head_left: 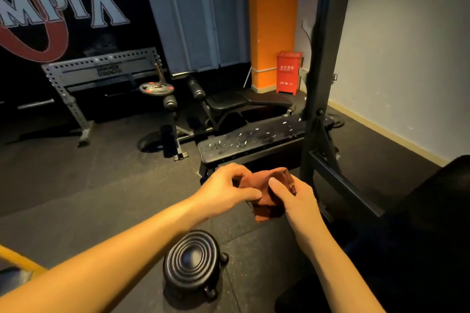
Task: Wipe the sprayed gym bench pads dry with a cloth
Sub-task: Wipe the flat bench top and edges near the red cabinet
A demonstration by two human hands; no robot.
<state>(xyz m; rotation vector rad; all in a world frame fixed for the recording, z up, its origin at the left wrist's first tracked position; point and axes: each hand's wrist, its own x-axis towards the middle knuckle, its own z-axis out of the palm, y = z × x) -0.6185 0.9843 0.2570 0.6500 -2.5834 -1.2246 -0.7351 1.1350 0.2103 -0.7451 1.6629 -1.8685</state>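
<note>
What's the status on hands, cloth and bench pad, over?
Holding: left hand and right hand both grip the red cloth, short of the bench pad. Pad beaded with droplets, unwiped. In the way: rack upright across its right end.

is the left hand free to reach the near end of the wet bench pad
Probably yes: nothing stands between the left hand and that end of the bench pad; the rack upright crosses it farther along.
</note>
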